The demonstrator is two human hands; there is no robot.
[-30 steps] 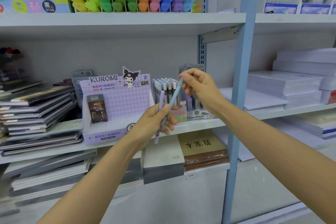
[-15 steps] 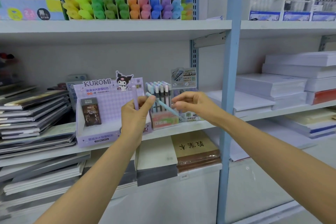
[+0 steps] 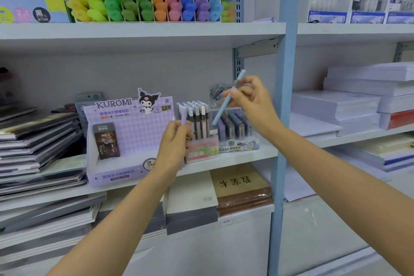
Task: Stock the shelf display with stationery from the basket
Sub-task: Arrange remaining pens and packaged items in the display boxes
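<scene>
Blue pen (image 3: pixel 221 108) rose with right hand (image 3: pixel 254 102); left hand (image 3: pixel 173 143) grips purple pen (image 3: pixel 183 116).

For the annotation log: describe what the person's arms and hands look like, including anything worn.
The left hand and right hand are bare: no gloves, rings, watch or bracelet visible. Both forearms are uncovered as well, with no sleeve showing up to the frame's edge.
</scene>
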